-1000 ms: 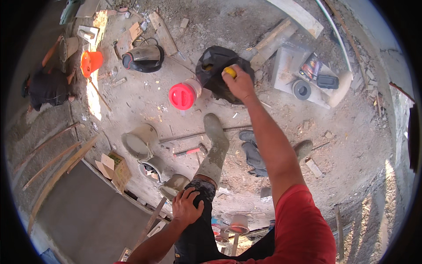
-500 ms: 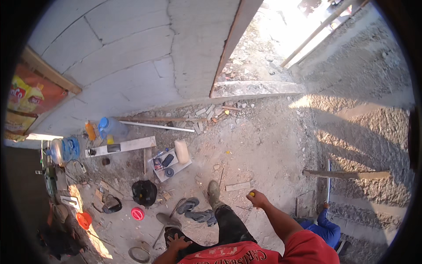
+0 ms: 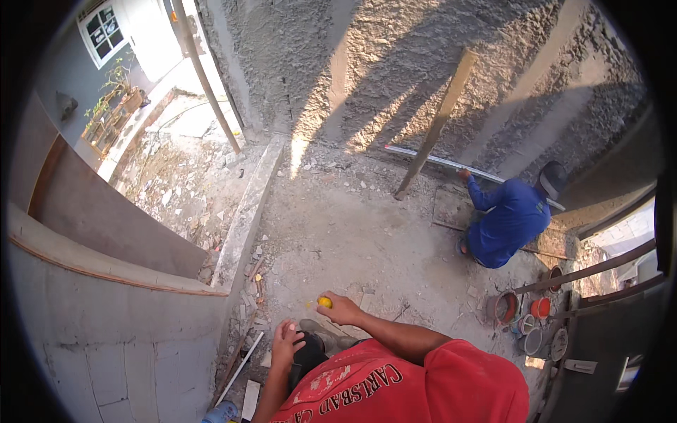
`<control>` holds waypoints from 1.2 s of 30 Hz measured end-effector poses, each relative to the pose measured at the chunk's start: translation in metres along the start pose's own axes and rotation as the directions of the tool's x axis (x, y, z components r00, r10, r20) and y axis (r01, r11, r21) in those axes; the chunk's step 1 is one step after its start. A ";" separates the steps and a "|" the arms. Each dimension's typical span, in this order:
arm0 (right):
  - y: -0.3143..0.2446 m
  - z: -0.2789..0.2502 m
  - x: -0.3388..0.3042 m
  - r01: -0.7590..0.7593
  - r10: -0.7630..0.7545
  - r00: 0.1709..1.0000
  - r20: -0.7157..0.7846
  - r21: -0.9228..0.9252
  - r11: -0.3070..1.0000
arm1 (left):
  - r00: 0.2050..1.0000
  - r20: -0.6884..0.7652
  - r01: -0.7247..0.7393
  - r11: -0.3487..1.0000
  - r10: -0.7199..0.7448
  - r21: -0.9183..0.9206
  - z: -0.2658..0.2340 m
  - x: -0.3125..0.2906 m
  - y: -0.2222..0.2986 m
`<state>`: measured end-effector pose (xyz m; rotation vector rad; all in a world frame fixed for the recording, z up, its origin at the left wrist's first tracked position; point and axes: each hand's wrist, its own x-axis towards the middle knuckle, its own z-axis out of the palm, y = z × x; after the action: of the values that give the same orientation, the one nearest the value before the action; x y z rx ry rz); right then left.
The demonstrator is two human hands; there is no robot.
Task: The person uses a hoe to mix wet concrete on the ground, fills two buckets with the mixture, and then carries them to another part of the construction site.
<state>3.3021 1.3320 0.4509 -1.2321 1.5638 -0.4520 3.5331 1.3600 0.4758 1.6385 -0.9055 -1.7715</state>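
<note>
My right hand (image 3: 340, 309) is closed round a small, round yellow object (image 3: 324, 302), held in front of my body above the dusty floor. Its exact kind is too small to make out. Close by on the left, my left hand (image 3: 286, 342) is raised beside my dark-trousered knee, its fingers loosely apart and nothing seen in them. The two hands do not touch. Below them a boot (image 3: 319, 328) shows in part.
A co-worker in blue (image 3: 506, 222) crouches at right, one hand on a long metal straightedge (image 3: 444, 163) by the rough wall. A wooden post (image 3: 438, 121) leans there. Several buckets (image 3: 503, 308) stand at lower right. A raised concrete sill (image 3: 248, 211) crosses the doorway at left.
My view has swung to the right, toward the doorway and the crouching co-worker. My left hand has come up off my thigh; the right still holds the yellow object.
</note>
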 end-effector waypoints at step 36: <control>-0.488 -0.077 0.685 -0.094 -0.009 0.617 0.787 0.085 0.992 | 0.950 -0.007 -0.304 0.924 0.313 0.231 -0.255 0.540 0.472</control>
<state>3.5179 0.5196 0.5289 -1.0723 0.7718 0.0629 3.7116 0.6208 0.5063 1.5600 -1.3082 -1.4544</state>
